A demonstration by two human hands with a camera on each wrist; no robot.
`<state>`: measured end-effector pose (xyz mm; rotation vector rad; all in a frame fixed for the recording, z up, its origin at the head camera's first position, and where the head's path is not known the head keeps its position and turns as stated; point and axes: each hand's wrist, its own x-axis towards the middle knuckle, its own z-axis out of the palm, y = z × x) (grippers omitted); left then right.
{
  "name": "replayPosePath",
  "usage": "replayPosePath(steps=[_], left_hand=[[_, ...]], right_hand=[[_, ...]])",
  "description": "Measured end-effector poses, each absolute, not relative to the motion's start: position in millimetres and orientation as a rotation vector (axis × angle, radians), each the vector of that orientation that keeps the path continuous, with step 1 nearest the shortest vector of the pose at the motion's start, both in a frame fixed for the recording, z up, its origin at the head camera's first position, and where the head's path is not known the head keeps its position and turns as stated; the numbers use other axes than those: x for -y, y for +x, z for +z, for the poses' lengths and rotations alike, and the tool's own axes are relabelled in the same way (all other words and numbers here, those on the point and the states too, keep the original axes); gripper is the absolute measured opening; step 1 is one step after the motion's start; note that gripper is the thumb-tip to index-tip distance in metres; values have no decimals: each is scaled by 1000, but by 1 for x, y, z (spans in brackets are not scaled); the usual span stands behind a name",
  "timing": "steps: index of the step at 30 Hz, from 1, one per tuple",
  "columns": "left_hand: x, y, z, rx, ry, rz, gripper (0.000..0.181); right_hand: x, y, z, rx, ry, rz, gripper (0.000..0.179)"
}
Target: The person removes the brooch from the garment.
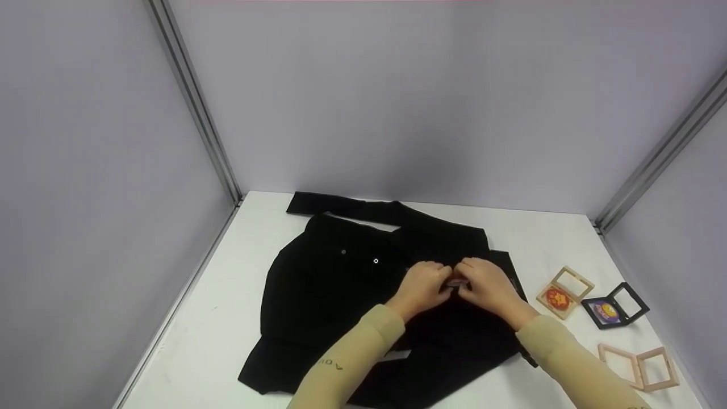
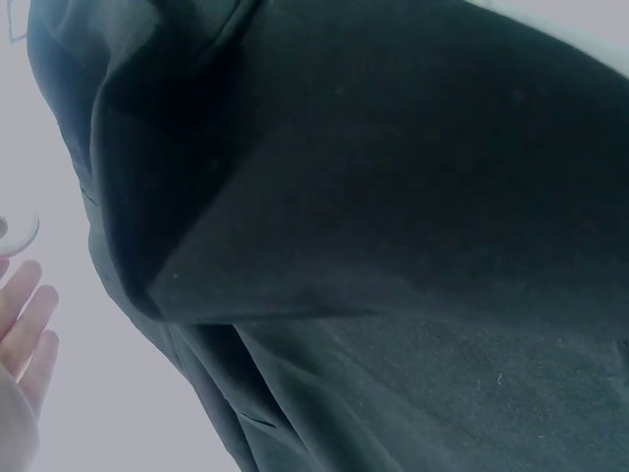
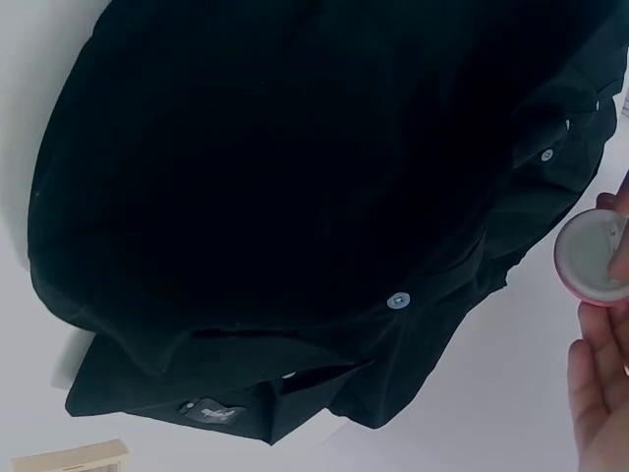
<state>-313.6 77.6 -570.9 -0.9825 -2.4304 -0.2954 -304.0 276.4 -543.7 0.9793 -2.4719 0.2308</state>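
A black long-sleeved shirt [image 1: 318, 284] lies spread over the white table, its pale buttons and collar label showing in the right wrist view. Over its right part, my left hand [image 1: 423, 285] and right hand [image 1: 487, 287] meet, fingertips nearly together. Between them they pinch a small round pin badge [image 1: 456, 282]. Its pale back and pink rim show in the right wrist view, where the badge [image 3: 585, 251] is held between thumb and fingers. In the left wrist view only a sliver of the badge [image 2: 22, 239] appears, beside pale fingers. Its front is hidden.
To the right stand a light wooden hinged case [image 1: 559, 298] with a red and yellow badge, a black case [image 1: 610, 309] with a purple and yellow one, and an open pinkish wooden frame case [image 1: 640, 369]. Grey walls enclose the table [image 1: 204, 318] at the back and sides.
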Motion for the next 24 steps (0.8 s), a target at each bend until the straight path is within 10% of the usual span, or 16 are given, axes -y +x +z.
replayPosePath(steps=[24], left_hand=[[-63,-312,-565,2618,-1016,-307,14]], right_hand=[[-258,-297,-556,2788,779,585,19]])
